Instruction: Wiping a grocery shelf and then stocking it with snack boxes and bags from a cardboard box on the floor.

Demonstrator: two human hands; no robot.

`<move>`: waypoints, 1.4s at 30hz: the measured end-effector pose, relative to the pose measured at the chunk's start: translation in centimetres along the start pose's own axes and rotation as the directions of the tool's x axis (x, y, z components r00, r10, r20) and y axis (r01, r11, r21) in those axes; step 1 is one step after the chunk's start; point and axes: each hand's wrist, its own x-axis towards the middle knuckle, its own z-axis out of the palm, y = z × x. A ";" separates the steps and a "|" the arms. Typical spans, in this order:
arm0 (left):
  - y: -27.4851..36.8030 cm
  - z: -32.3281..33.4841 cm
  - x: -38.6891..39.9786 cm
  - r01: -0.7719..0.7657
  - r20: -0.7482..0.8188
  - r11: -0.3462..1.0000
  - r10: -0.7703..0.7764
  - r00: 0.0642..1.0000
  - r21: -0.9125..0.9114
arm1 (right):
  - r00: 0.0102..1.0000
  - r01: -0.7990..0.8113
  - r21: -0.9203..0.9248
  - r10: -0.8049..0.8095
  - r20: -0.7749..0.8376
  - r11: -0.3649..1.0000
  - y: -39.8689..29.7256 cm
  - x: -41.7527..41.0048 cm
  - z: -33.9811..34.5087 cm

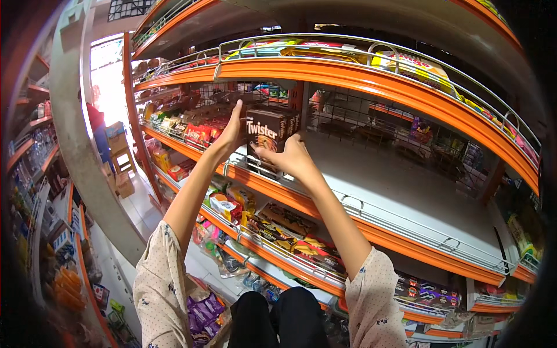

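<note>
A dark brown Twister box (265, 126) stands upright on the middle shelf, behind the wire rail, with another dark box beside it at the right. My right hand (289, 156) is at the box's lower right, its thumb across the front and its other fingers curled by the right side. At the box's left side my left hand (233, 128) is raised with its palm towards the box and its fingers pointing up; whether it touches the box I cannot tell. Left of that hand lie red Twister packs (198, 134) and other snack packs in the same shelf row.
An orange shelf edge with a wire rail (365, 211) runs in front of me. Above hangs another orange shelf edge (348, 71). Lower shelves hold chocolate wafer packs (270, 230). A carton of purple packs (204, 315) sits by my legs. A concrete pillar (80, 143) stands at left.
</note>
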 end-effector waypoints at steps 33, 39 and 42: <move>0.3 0.0 -0.1 -0.015 -0.108 0.999 0.019 0.994 0.034 | 0.987 -0.112 -0.197 0.132 0.093 0.974 -1.5 2.1 4.4; -0.1 -0.6 -0.1 -0.045 -0.103 0.999 0.045 0.994 0.006 | 0.985 -0.093 0.041 0.086 0.147 0.995 -0.5 2.5 3.1; -0.1 -0.1 -0.1 -0.043 -0.119 0.999 0.044 0.992 0.011 | 0.992 -0.083 0.076 0.076 0.096 0.994 -0.1 2.6 3.0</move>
